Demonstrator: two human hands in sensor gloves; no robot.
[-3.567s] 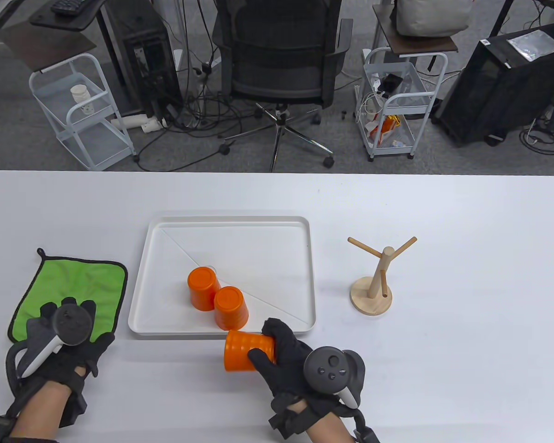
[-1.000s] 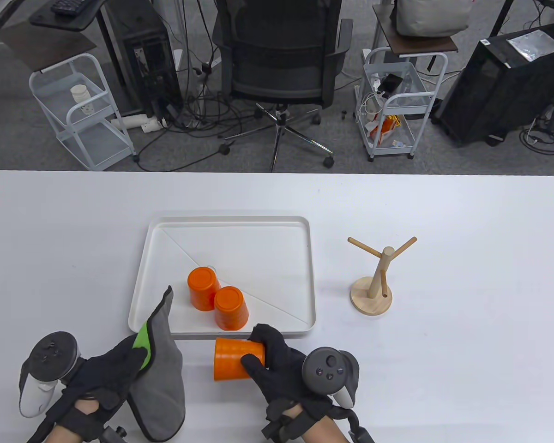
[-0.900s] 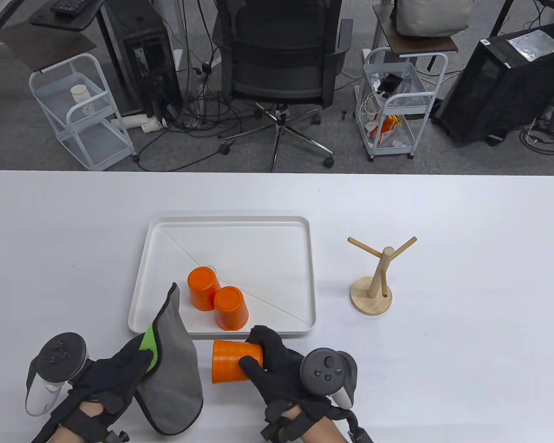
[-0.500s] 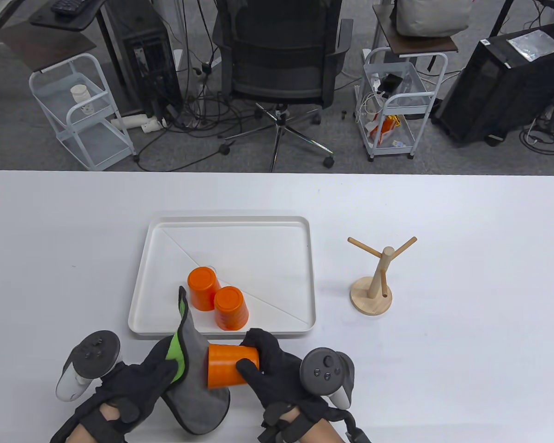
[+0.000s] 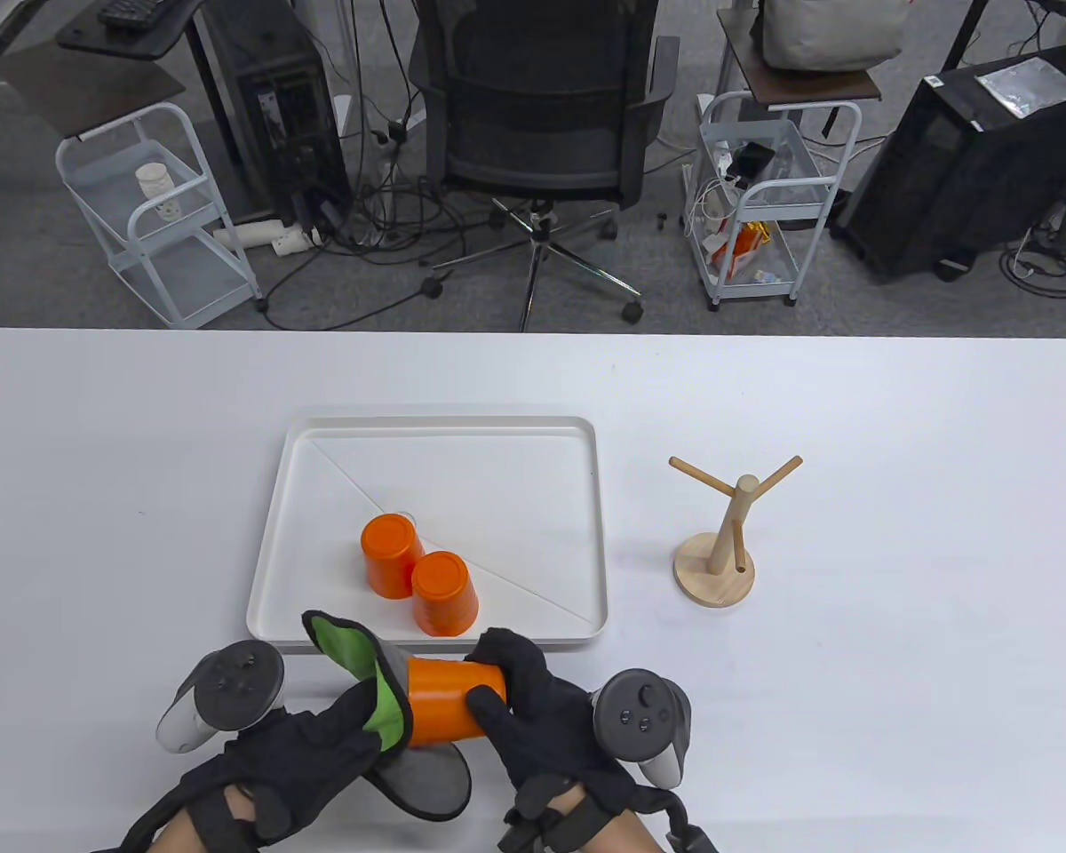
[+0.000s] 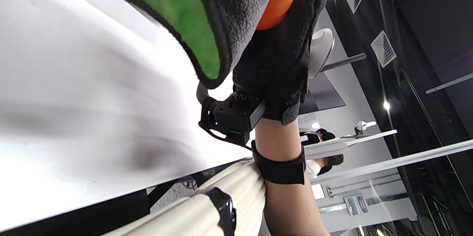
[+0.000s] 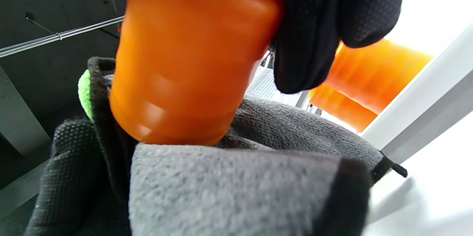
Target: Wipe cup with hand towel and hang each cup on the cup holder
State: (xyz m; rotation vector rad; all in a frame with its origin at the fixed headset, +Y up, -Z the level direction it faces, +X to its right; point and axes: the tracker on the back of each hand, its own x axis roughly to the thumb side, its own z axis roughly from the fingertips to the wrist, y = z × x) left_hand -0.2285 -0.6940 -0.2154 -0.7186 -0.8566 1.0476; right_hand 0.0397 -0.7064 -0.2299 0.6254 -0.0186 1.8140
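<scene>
Lying on its side just above the desk [image 5: 853,711], the ribbed orange plastic cup [image 5: 449,702] is clasped at its base by the right hand [image 5: 542,720], long axis toward the left hand [image 5: 293,755], which grips the green-and-grey microfibre hand towel [image 5: 382,711] over its mouth. Right wrist view alone shows grey pile wrapping the rim.
</scene>
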